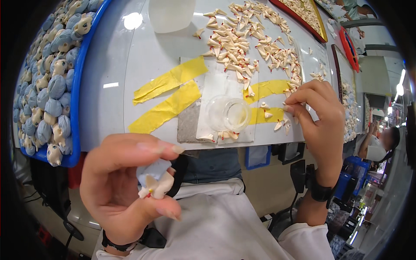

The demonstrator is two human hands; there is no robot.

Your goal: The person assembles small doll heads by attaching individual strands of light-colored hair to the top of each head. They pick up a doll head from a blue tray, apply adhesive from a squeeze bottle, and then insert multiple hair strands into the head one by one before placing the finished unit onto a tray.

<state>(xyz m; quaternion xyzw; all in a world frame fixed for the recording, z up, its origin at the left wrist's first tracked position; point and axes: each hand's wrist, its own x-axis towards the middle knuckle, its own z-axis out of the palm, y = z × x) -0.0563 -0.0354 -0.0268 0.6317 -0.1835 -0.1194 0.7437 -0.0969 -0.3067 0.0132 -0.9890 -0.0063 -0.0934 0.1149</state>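
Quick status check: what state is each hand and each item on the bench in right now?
left hand: closed around a small blue and cream figurine, held up off the bench.
right hand: fingertips pinching a small cream piece at the pile's edge.
clear glass dish: upright, open.
loose cream pieces: scattered on the bench.
blue tray: full of figurines.
yellow tape strips: stuck flat.
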